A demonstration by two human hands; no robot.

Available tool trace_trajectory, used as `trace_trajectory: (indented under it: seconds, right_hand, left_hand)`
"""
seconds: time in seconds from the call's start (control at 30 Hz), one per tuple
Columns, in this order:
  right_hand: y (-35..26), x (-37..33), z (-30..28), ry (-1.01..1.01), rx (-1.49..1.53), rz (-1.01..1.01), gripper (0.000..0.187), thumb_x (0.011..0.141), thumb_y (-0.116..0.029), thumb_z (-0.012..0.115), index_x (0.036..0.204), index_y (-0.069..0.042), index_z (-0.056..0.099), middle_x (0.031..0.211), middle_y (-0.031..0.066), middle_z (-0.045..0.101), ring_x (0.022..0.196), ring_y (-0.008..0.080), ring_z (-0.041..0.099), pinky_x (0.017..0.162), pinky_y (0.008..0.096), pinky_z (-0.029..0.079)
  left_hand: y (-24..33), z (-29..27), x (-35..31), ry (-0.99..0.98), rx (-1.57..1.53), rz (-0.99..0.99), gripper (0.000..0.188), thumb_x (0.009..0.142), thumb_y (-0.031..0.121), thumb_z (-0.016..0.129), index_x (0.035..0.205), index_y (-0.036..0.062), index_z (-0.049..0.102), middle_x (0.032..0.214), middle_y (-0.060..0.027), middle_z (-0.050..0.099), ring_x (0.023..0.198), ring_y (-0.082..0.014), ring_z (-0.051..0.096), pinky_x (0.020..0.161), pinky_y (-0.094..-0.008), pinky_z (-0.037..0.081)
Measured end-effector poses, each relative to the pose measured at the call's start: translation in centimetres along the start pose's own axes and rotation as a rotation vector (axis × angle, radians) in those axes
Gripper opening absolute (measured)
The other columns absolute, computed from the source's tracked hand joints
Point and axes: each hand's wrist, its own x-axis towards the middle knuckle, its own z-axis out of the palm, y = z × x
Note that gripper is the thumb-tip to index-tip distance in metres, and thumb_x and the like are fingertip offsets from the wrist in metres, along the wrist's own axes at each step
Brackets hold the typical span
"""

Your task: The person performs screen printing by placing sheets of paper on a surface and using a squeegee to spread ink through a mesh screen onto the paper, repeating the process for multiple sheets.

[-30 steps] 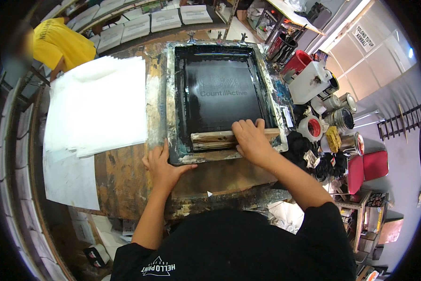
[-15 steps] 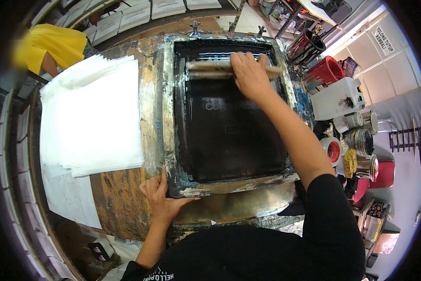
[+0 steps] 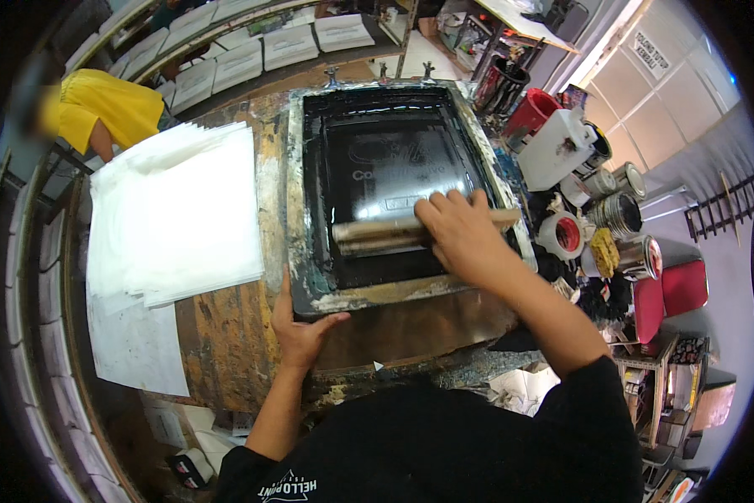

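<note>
My right hand (image 3: 465, 235) is closed over the wooden handle of a squeegee (image 3: 377, 236), which lies crosswise on a dark, wet screen. Black ink coats the mesh (image 3: 394, 151), and faint lettering and a small outlined box show beyond the blade. A paint-stained screen frame (image 3: 377, 293) surrounds it. At the frame's near left corner rests my left hand (image 3: 300, 339), its index finger stretched along the side and its thumb along the near edge. Whatever lies beneath the screen is hidden.
A stack of white sheets (image 3: 176, 218) lies left on the worn wooden table (image 3: 226, 335). Clamps (image 3: 383, 72) stand at the frame's far edge. Paint cans and a white jerrycan (image 3: 557, 151) crowd the right. A person in yellow (image 3: 113, 105) is at far left; racks hold paper stacks.
My right hand has drawn the squeegee from the far end of the screen toward me, uncovering more of the lettering. My left hand stays at the corner. The view has shifted slightly.
</note>
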Motion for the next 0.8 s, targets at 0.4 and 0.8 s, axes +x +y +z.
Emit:
trace_trajectory:
  seconds: [0.4,0.8]
  right_hand:
    - [1.8,8.7,-16.8,0.439,0.0,0.216,0.059,0.108,-0.057,0.038,0.089,-0.008,0.068,0.087,0.0092,0.07,0.082,0.0229,0.062,0.095,0.0474,0.043]
    - [7.1,14.8,-19.5,0.632,-0.46,-0.038,0.065,0.111,-0.052,0.034,0.087,-0.002,0.068,0.08,0.0142,0.065,0.081,0.0256,0.064,0.078,0.0413,0.055]
  left_hand:
    - [3.4,3.8,20.3,0.254,-0.437,0.301,0.037,0.106,0.026,0.066,0.125,-0.0003,0.05,0.109,-0.0143,0.068,0.09,-0.0172,0.066,0.077,-0.0302,0.053]
    - [-6.2,12.7,30.7,0.072,0.47,0.511,0.024,0.1,0.028,0.07,0.109,0.0071,0.078,0.09,-0.0162,0.071,0.076,-0.0354,0.068,0.067,-0.0447,0.053]
